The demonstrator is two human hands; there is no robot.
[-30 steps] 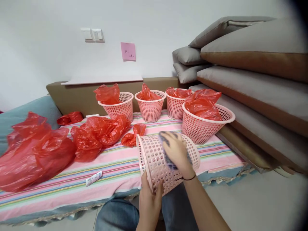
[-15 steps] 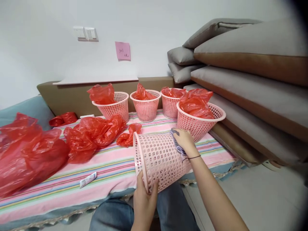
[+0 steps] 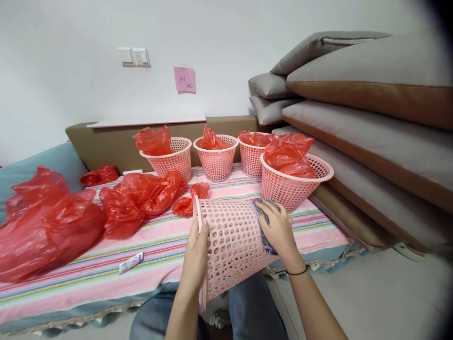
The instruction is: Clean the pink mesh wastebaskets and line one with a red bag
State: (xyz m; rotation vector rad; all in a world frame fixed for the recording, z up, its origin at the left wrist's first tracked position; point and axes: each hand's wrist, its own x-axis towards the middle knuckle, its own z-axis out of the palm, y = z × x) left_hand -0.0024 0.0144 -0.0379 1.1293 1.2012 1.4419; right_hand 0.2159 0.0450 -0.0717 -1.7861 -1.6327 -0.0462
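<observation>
A pink perforated plastic basket [image 3: 231, 241] lies on its side above my knees, its rim facing left. My left hand [image 3: 196, 252] grips that rim, thumb outside. At the basket's base end, my right hand [image 3: 278, 226] presses a grey-purple cloth [image 3: 265, 219] against the plastic, fingers curled over it. Behind stand several upright pink baskets, among them a right one [image 3: 288, 189] and a middle one [image 3: 216, 163], each with a crumpled red bag inside.
Crumpled red bags [image 3: 141, 200] and a large red bag [image 3: 49, 226] cover the left of the striped cloth [image 3: 163, 243]. A small white tube [image 3: 130, 263] lies near the front. Grey cushions [image 3: 354, 113] are stacked at right.
My left hand has moved up and left along the rim. The held basket has turned slightly, and my right hand with the cloth has shifted a little right and down around its base end.
</observation>
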